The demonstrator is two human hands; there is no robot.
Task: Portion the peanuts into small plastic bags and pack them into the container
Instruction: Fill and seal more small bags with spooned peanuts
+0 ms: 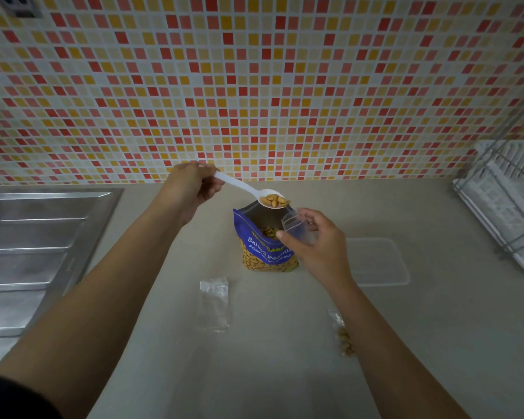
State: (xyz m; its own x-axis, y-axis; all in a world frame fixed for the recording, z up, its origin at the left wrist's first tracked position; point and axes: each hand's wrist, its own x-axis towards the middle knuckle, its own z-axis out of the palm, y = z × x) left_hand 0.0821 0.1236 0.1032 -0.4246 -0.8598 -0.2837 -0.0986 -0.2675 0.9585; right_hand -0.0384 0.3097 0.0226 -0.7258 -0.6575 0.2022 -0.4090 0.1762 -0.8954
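A blue salted-peanut pouch (263,252) stands open on the counter. My left hand (194,184) grips the handle of a white plastic spoon (248,190) loaded with peanuts, held just above the pouch mouth. My right hand (318,240) pinches a small clear plastic bag (297,226) open beside the spoon's bowl. A flat pile of empty small bags (214,303) lies in front of the pouch. A small bag filled with peanuts (342,334) lies partly hidden under my right forearm. A clear rectangular container (378,261) sits to the right.
A steel sink and drainboard (37,249) fill the left side. A white dish rack (505,204) stands at the right edge. A tiled wall (254,86) backs the beige counter (270,373).
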